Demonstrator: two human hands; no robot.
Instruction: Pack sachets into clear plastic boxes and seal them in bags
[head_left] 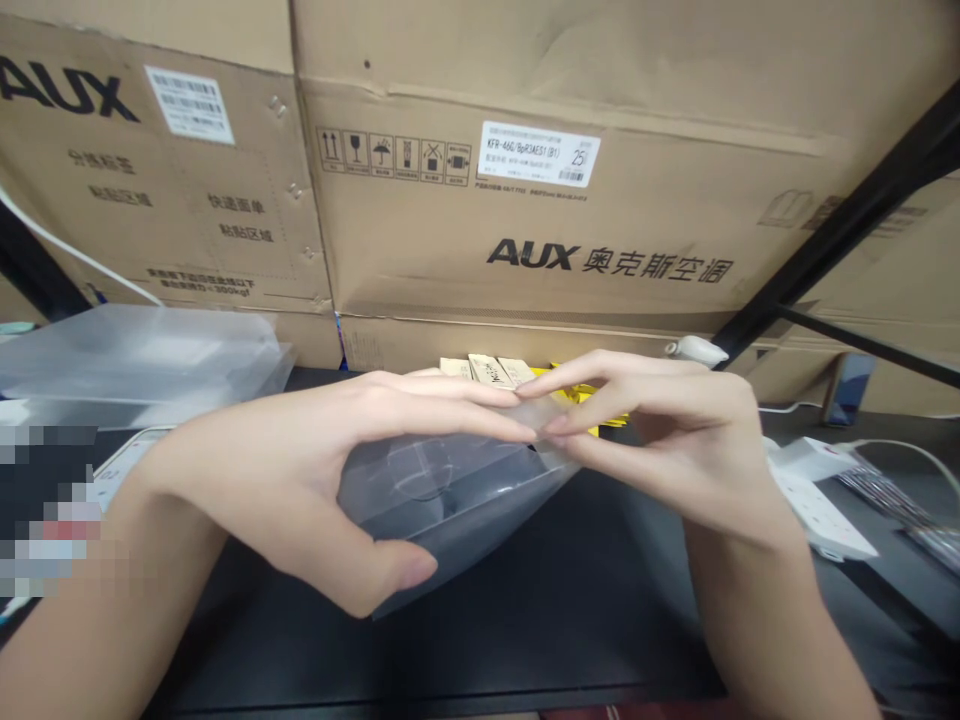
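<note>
Between my hands is a folded piece of translucent plastic (480,515), with creases, flaps and a rounded cut-out shape, held tilted above the black tabletop (525,620). It looks like a part-folded clear box. My left hand (307,460) grips it, the thumb on the near side and the fingers stretched along its upper edge. At the right end, my right hand (667,410) pinches a corner flap between thumb and fingers. The fingertips of both hands meet close together at that corner. Part of the plastic is hidden behind my left hand.
Stacked translucent plastic sheets (142,350) lie at the left. Behind the hands are wooden blocks (491,371) and yellow items (589,400). A white power strip (829,520) and a phone-like object (850,390) are at the right. Large cardboard boxes (420,240) stand along the back.
</note>
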